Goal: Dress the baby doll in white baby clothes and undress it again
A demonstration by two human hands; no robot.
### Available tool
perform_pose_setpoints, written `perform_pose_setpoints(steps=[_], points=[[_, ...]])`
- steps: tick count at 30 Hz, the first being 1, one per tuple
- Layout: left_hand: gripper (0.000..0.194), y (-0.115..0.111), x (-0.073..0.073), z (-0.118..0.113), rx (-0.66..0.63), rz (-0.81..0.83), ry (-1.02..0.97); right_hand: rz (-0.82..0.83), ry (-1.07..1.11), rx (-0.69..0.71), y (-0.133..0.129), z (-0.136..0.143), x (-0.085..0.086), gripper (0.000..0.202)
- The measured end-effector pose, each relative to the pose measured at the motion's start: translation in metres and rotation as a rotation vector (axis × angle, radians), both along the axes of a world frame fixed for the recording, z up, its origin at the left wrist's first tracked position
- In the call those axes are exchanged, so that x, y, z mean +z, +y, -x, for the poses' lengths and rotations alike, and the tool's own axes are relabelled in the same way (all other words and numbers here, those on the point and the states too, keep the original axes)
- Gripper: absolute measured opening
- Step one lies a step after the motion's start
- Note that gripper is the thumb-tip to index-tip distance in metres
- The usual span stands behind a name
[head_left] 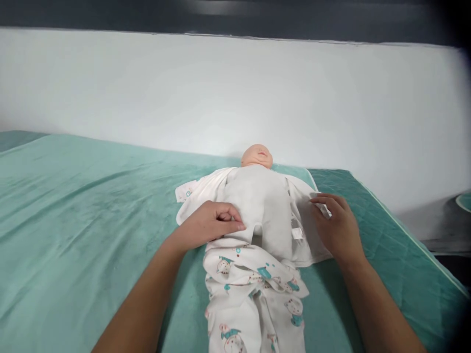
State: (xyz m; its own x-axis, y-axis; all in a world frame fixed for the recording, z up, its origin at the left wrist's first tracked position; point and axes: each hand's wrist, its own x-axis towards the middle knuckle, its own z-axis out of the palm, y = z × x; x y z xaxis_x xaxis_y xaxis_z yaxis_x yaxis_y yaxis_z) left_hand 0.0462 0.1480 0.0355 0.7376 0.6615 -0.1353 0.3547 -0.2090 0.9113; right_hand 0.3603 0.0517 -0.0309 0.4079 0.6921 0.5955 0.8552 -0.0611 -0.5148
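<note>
A baby doll (256, 155) lies face up, its white cloth body (253, 191) on an opened white jacket (307, 245). White trousers (235, 314) printed with small figures lie over its lower part, bunched near the top. My left hand (209, 223) rests over the doll's lower left side, thumb and fingers closed together at the cloth; whether they pinch any fabric is too small to tell. On the right, my right hand (336, 223) has thumb and fingertips at the jacket's spread right side, with the edge between them.
A light green sheet (91, 220) covers the bed, with a darker green quilted mattress (401, 255) showing at the right. Behind the doll's head stands a white wall (221, 93) with a dark band above it. Part of a round green-topped object (464, 201) shows at the far right.
</note>
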Motion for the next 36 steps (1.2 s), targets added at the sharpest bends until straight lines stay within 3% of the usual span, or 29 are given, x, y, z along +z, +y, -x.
perform_pose_setpoints(steps=[7,12,15,21,27,29,33,36], points=[[0.033,0.005,0.007,0.009,-0.18,0.166,0.129,0.011,0.078,0.026,0.002,0.0,-0.001,0.018],[0.032,0.003,0.01,0.011,-0.311,0.194,0.212,-0.123,0.112,0.091,-0.003,0.023,0.014,0.013],[0.025,0.001,0.012,0.01,-0.364,0.135,0.224,-0.154,0.132,0.253,-0.01,0.05,0.028,0.012],[0.023,-0.005,0.015,0.009,-0.429,0.189,0.282,0.033,0.07,0.687,-0.022,0.091,0.042,0.005],[0.013,-0.007,0.013,0.008,-0.514,0.155,0.267,0.24,0.073,0.827,-0.027,0.089,0.049,0.017],[0.014,-0.007,0.011,0.007,-0.475,0.181,0.211,0.283,0.1,0.86,-0.029,0.087,0.052,0.02],[0.024,-0.007,0.01,0.004,-0.224,0.226,0.034,0.37,0.141,0.915,-0.032,0.088,0.057,0.028],[0.025,-0.01,0.01,0.0,-0.084,0.158,-0.113,0.389,0.196,0.926,-0.033,0.088,0.058,0.027]])
